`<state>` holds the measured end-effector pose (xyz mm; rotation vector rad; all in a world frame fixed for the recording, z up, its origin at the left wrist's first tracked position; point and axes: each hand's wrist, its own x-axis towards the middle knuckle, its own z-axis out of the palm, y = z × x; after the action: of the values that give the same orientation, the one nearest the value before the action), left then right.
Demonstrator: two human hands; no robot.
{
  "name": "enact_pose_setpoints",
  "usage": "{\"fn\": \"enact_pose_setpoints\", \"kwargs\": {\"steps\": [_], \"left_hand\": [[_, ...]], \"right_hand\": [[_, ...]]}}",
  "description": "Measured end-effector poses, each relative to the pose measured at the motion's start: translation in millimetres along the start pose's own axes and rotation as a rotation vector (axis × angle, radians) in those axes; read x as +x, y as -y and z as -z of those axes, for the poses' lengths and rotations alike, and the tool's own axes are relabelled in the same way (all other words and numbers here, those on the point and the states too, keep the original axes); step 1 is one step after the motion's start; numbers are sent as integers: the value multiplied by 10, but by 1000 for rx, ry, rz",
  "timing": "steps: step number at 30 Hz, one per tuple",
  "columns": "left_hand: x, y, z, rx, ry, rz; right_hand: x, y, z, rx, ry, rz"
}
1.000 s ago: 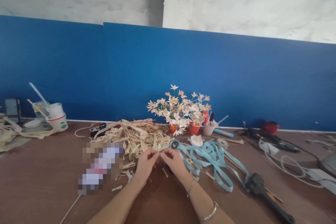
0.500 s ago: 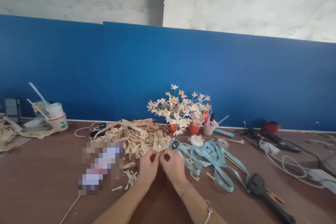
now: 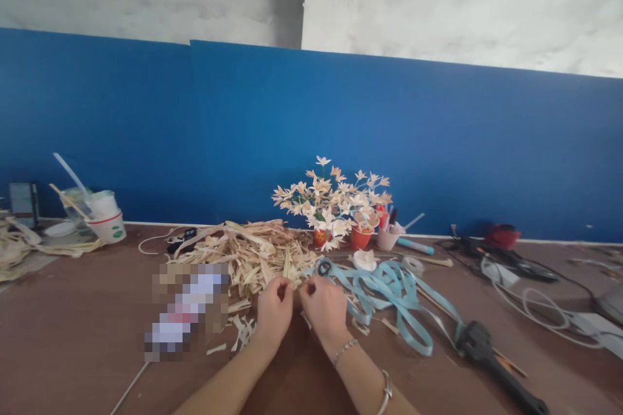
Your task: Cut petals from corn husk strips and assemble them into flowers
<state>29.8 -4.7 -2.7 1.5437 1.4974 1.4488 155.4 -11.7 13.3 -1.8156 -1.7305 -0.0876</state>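
Observation:
My left hand [image 3: 276, 310] is closed in a pinch, thumb against forefinger, just in front of a pile of dried husk strips [image 3: 257, 253]. Facing it across a small gap, my right hand [image 3: 324, 306] pinches too, with a chain bracelet and a bangle on that arm. Whatever lies between the fingertips is too small to make out. A light blue ribbon [image 3: 413, 331] lies in loose loops to the right of my right hand. Behind my hands stand pale handmade flowers [image 3: 321, 188] on thin stems, in small red pots [image 3: 361, 238].
A black heat-gun-like tool [image 3: 491, 356] lies at the right front, near white cables [image 3: 525, 305]. A blurred phone-like object [image 3: 187, 311] is on the left. Further left stands a paper cup [image 3: 108, 227] with a straw. A blue partition [image 3: 243, 136] closes off the table's back.
My hands have drawn slightly apart at the fingertips, the right one shifting a little to the right. Everything else on the table stays in place.

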Motion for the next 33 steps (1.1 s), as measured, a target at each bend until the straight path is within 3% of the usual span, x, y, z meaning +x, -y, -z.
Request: {"fn": "enact_pose_setpoints", "kwargs": {"steps": [3, 6, 10, 20, 25, 30, 33], "left_hand": [[75, 4, 47, -116, -14, 132], [103, 1, 50, -333, 70, 266], [67, -21, 21, -516, 180, 321], [55, -25, 27, -625, 265, 390], [43, -18, 35, -655, 246, 404], [53, -14, 34, -667, 197, 435], [52, -17, 27, -665, 204, 437]], "right_hand": [[75, -153, -14, 86, -54, 29], [122, -222, -22, 265, -104, 254], [106, -179, -24, 372, -55, 485], [91, -138, 9, 382, -21, 573], [72, -110, -8, 492, -25, 452], [77, -109, -105, 890, 151, 61], [86, -99, -119, 1091, 251, -100]]}}
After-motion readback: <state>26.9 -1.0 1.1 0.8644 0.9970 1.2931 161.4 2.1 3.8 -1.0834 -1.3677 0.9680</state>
